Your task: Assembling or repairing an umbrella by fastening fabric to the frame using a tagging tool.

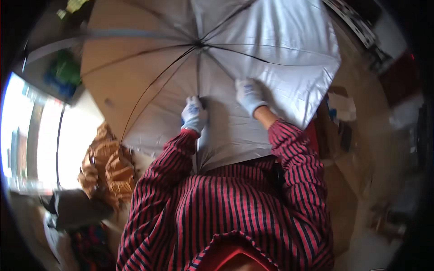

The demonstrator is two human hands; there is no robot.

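An opened umbrella (230, 128) fills the space before me, its silvery inner side facing me and its dark ribs spreading from a hub (199, 44). White work gloves with blue marks cover both hands. My left hand (193, 113) is closed around a dark, thin part of the umbrella that runs down from the hub; whether this is a rib or the shaft I cannot tell. To the right, my right hand (250, 96) is against the silvery canopy with its fingers curled in. Blur hides what its fingertips hold, if anything.
Crumpled brown cloth or paper (108, 165) lies at the left, beside a bright window (38, 135). A dark grey item (79, 210) is below it. Toward the right are an opened carton (342, 104) and blurred clutter. Something green (65, 67) is at the far left.
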